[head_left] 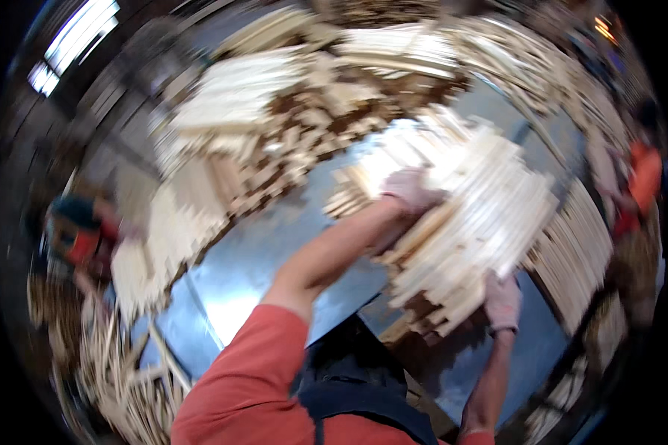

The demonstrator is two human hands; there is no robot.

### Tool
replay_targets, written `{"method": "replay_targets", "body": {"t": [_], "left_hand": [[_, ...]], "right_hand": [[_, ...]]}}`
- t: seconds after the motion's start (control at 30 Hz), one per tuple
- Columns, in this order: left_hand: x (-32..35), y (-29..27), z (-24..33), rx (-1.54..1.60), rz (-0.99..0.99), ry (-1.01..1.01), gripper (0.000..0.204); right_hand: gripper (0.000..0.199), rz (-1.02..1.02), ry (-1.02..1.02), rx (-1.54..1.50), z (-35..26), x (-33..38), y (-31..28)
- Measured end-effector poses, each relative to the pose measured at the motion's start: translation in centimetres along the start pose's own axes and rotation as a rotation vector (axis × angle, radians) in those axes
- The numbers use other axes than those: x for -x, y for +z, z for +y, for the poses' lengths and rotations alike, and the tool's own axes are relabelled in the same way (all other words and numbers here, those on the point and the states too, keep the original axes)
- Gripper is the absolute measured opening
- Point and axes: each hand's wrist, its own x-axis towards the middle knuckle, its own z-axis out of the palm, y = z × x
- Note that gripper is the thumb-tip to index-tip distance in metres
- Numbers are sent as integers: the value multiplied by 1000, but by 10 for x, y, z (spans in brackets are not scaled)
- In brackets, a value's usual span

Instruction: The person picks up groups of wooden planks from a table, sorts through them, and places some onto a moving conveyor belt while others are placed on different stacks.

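A wide row of pale wooden slats [475, 215] lies side by side in front of me, its ends uneven. My left hand [412, 189], in a light glove, grips the row's left long side with its fingers curled at the edge. At the near right side my right hand [502, 300], also gloved, holds the slats with the thumb toward the top. More slats [349, 193] lie just beyond my left hand. Motion blur softens the picture, and what is under the row is partly hidden.
A shiny metal table [260, 252] spreads to the left. Stacked slats [237, 89] stand along its far side, and another bundle [575, 252] leans at the right. Loose sticks [119, 378] pile up at lower left. One person [85, 233] works at left, another [642, 178] at right.
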Motion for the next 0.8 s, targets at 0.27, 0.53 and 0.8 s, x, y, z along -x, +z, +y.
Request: {"method": "replay_targets", "body": {"t": [0.27,0.53,0.8], "left_hand": [[168,11,-105,407,565,106,72],[424,80,-374,588,416,-805,76],[556,25,-544,602,780,-1221,76]], "right_hand": [[62,-85,-293,-790,-111,108,-3],[64,-1138,-241,-556,-252,205,223],[87,-1268,-933,235,-291,198,520]]}}
